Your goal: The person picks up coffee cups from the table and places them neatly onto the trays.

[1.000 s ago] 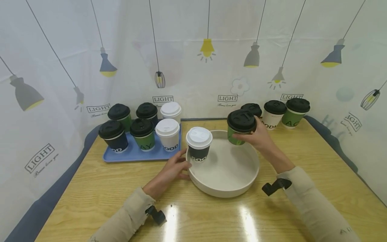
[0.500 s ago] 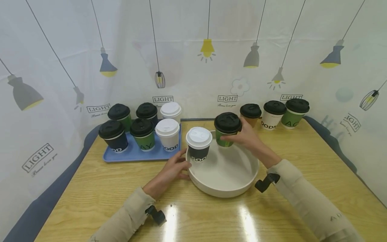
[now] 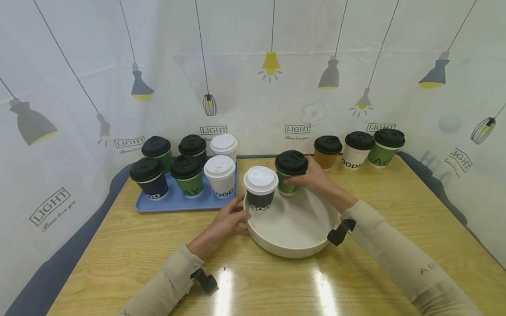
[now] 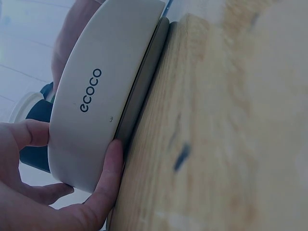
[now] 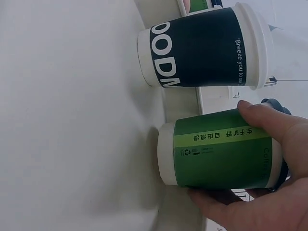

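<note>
A round cream tray point(image 3: 296, 232) with a raised wall stands mid-table; the left wrist view shows "ecoco" lettering on its wall point(image 4: 91, 89) and a darker base under it. My left hand point(image 3: 225, 221) holds its left side, thumb at the rim and a finger low by the base. My right hand point(image 3: 318, 179) grips a green paper coffee cup point(image 5: 221, 154) with a black lid, from the right, at the tray's back. The cup is upright, its bottom close over the tray floor. Left of it, a dark coffee cup point(image 3: 260, 198) with a white lid stands in the tray.
A blue tray point(image 3: 182, 205) at the left bears several lidded cups in two rows. Back right, a brown cup point(image 3: 326, 159), a white cup point(image 3: 354, 159) and a green cup point(image 3: 382, 154), all black-lidded, stand in a row before the printed curtain point(image 3: 245, 87).
My right hand has carried the green cup leftward and down, beside the white-lidded cup. The brown cup behind has come into view. My left hand stays on the tray's side.
</note>
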A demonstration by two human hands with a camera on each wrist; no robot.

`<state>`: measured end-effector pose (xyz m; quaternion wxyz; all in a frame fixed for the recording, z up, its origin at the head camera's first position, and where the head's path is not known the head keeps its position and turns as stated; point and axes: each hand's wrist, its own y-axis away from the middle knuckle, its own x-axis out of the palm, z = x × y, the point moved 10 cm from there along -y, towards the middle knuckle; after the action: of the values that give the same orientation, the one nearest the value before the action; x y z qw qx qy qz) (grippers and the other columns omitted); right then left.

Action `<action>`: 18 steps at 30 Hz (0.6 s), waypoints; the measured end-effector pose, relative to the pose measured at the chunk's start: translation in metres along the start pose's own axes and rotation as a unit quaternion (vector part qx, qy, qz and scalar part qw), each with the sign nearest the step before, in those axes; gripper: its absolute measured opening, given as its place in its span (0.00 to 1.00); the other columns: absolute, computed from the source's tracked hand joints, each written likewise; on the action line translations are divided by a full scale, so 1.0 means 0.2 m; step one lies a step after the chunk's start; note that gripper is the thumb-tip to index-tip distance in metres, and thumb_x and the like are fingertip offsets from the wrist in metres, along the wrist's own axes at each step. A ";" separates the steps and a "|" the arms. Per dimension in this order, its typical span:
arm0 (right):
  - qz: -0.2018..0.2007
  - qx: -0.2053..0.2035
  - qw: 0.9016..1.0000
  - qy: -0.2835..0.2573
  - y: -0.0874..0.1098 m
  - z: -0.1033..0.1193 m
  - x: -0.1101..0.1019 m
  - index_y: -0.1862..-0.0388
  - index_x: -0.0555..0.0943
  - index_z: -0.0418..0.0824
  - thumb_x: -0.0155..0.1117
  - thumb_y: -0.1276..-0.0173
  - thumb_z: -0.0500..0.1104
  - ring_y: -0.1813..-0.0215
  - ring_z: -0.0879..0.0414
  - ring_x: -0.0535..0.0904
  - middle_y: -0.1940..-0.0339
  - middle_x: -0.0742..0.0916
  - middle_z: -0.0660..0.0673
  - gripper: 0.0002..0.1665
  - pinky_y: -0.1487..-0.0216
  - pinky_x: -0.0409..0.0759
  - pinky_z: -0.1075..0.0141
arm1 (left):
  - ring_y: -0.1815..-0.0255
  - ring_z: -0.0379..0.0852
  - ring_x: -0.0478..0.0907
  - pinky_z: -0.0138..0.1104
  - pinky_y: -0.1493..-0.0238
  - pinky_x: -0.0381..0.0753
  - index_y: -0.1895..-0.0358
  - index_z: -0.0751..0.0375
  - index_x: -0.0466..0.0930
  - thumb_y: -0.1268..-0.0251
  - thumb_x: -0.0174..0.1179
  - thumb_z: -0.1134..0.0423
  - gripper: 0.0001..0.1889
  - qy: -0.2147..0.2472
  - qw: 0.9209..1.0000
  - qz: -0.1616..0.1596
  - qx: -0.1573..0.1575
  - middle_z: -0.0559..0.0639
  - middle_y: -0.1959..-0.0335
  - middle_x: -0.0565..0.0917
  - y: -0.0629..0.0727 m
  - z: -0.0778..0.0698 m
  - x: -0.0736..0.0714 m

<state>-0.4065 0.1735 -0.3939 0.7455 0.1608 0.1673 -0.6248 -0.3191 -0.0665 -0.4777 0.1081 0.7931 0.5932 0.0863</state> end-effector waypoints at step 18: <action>0.043 -0.005 0.999 -0.010 0.01 0.01 0.07 0.25 0.61 0.30 0.79 0.43 0.35 0.23 0.34 0.67 0.26 0.73 0.28 0.52 0.15 0.54 0.41 | 0.43 0.56 0.82 0.45 0.49 0.91 0.17 0.51 0.54 0.33 0.57 0.65 0.40 0.008 1.000 0.000 0.006 0.69 0.28 0.70 -0.01 0.01 0.00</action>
<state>-0.4021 0.1612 -0.3984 0.7739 0.1584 0.1560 -0.5930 -0.3206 -0.0665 -0.4799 0.0987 0.7928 0.5948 0.0896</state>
